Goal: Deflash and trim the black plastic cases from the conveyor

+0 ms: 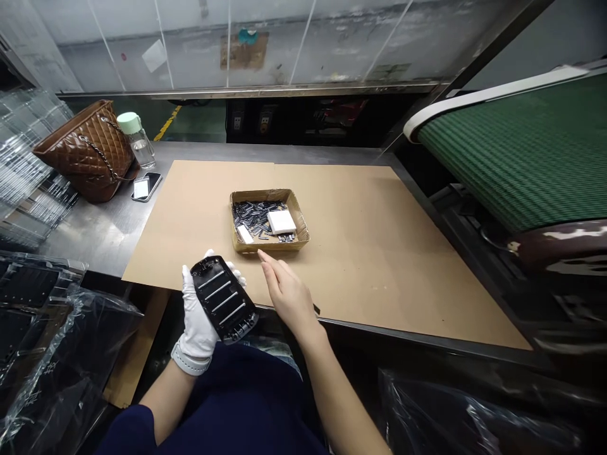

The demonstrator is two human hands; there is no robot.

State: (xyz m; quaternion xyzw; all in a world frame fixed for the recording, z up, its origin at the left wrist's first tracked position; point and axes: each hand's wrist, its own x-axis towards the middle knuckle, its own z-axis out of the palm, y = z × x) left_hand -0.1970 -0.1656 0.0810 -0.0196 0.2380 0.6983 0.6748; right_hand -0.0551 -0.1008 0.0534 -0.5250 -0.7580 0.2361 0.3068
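My left hand (196, 322), in a white glove, holds a black plastic housing (224, 297) with several pale strips across its inside. To the right of it, my bare right hand (287, 291) hovers near the front edge of the cardboard sheet (360, 253). Its fingers are pressed together and point toward the box; whether something small is between them is hidden. Just beyond my hands sits a shallow cardboard box (270, 248) with many small dark pieces (253, 216), a white block (281, 222) and a small white piece (245, 234) inside.
A brown quilted bag (90, 151), a bottle (140, 142) and a phone (147, 187) stand at the back left. Clear plastic trays (28, 158) are stacked at the far left. A green conveyor belt (526, 145) rises on the right. Bagged black parts (28, 297) lie at lower left.
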